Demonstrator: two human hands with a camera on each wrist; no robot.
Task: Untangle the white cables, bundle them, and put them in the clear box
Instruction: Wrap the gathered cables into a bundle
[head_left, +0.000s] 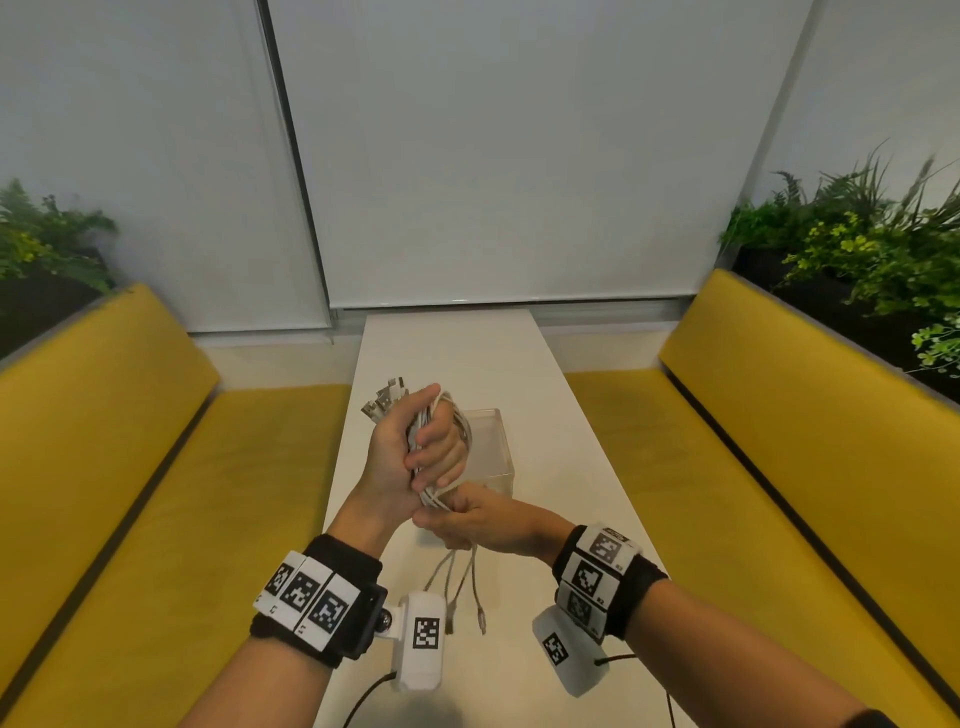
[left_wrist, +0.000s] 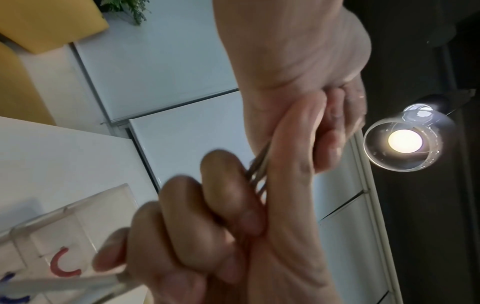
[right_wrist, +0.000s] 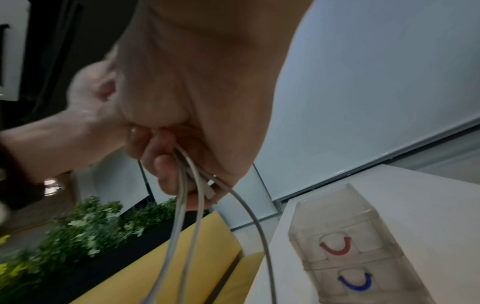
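Note:
My left hand (head_left: 415, 452) is raised above the white table (head_left: 467, 353) and grips a bunch of white cables (head_left: 457, 421), with their plugs (head_left: 382, 400) sticking out above the fist. Just below it, my right hand (head_left: 467, 522) grips the same cables lower down. Loose cable ends (head_left: 462, 587) hang from it toward the table. The clear box (head_left: 493, 457) stands on the table right behind both hands. In the right wrist view the cables (right_wrist: 187, 205) run down out of my right hand (right_wrist: 176, 164), with the clear box (right_wrist: 345, 236) to the right. In the left wrist view my left hand (left_wrist: 233, 216) is curled around thin cable strands (left_wrist: 257, 170).
Yellow benches (head_left: 130, 467) flank the narrow table on both sides. Plants (head_left: 857, 249) stand behind the benches. White blinds (head_left: 493, 156) close off the far end. The box carries a red and a blue mark (right_wrist: 335, 248).

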